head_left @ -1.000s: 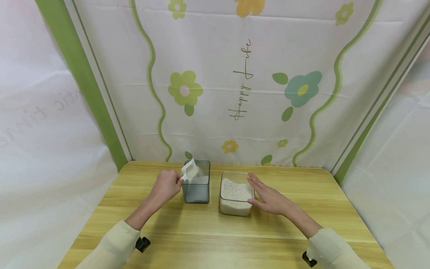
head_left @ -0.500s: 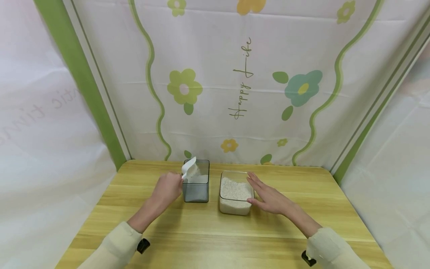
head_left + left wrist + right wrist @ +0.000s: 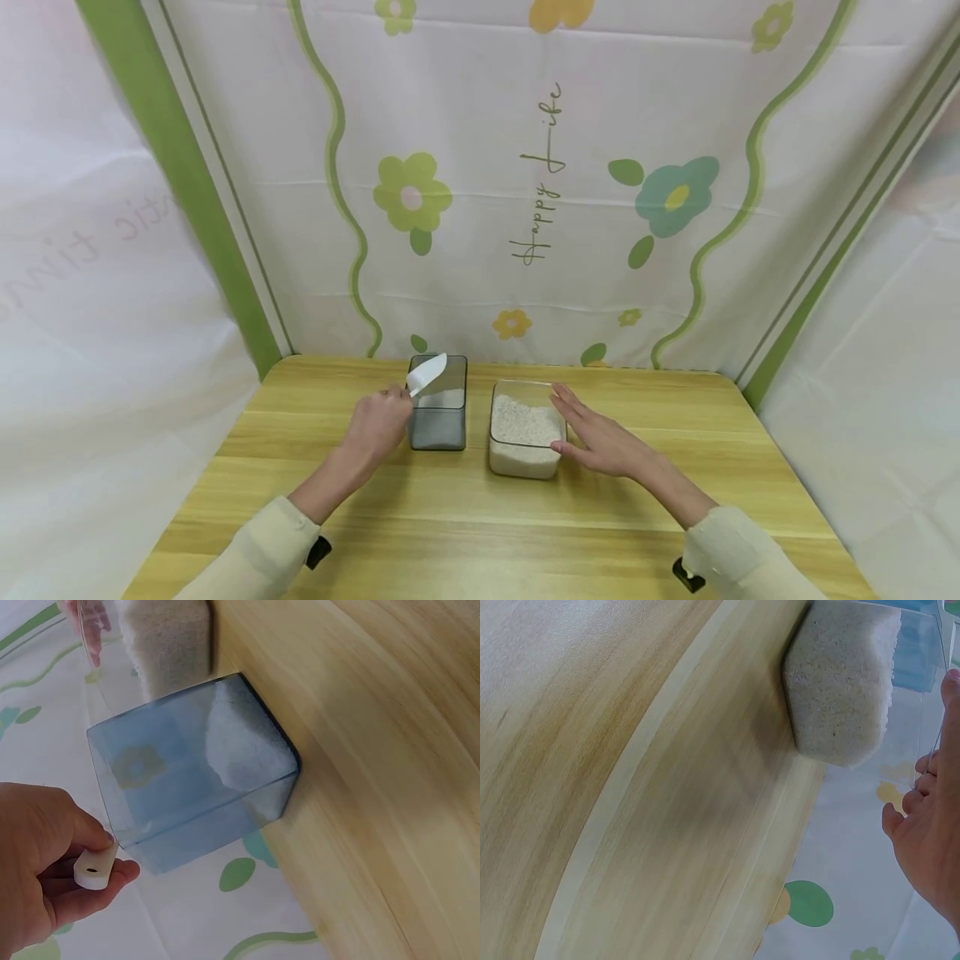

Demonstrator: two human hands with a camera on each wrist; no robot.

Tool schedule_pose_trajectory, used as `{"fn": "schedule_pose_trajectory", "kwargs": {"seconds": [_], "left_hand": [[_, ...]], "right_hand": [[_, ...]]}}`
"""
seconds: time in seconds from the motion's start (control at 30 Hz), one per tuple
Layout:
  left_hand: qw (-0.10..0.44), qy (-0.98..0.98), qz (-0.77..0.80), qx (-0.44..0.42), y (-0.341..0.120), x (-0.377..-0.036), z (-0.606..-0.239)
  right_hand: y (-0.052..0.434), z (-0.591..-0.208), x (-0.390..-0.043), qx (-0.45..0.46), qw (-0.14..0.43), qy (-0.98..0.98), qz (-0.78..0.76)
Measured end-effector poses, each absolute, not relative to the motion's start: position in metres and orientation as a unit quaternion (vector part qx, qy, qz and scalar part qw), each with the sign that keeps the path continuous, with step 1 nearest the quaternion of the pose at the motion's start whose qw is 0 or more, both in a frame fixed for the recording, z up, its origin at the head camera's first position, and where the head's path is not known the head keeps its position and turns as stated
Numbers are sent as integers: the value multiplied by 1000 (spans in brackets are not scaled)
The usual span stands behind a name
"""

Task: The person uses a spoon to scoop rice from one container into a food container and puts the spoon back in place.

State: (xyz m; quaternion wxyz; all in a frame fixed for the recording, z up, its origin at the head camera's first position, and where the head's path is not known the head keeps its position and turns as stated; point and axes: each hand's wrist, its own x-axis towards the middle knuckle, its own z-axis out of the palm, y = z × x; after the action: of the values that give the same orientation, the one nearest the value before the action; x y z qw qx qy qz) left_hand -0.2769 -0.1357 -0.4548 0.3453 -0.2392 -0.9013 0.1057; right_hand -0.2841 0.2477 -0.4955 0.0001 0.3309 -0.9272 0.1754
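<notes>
My left hand (image 3: 380, 423) grips the handle of a white scoop (image 3: 427, 374), tilted with its back upward over a blue-grey see-through container (image 3: 438, 430). Pale grains, like rice, lie in the bottom of that container, as the left wrist view shows through its wall; the white handle end (image 3: 95, 868) sticks out between thumb and fingers there. To the right stands a clear container (image 3: 523, 463), filled well up with the same pale grains (image 3: 525, 421). Fingers fairly straight, my right hand (image 3: 600, 439) rests against that container's right rim, thumb near the front corner.
Both containers stand near the back of a wood-grain table (image 3: 480, 533), a narrow gap between them. Just behind the table edge hangs a white curtain (image 3: 465, 275) printed with flowers, and more fabric hangs at both sides.
The scoop has turned over above the blue-grey container, from showing grains in its bowl to showing its back. My left hand has rotated with it. My right hand stays at the clear container.
</notes>
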Motion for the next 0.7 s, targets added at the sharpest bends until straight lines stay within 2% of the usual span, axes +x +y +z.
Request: {"fn": "schedule_pose_trajectory", "kwargs": {"seconds": [0.2,0.43,0.53,0.7], "left_hand": [[322,-915,70,-233,-136,-278,-446],[263,-937,-84,-215,-138,-279,-433],[265,-937,-89,-210,-141,-278,-433],[290,-927,13,-235,-145,-274,-441]], "right_hand": [[247,-494,-284,333,-2,-927,174],[247,-494,-284,335,-1,-926,173],[247,-493,-284,336,-1,-926,173],[247,-493,-283,332,-1,-927,174]]}}
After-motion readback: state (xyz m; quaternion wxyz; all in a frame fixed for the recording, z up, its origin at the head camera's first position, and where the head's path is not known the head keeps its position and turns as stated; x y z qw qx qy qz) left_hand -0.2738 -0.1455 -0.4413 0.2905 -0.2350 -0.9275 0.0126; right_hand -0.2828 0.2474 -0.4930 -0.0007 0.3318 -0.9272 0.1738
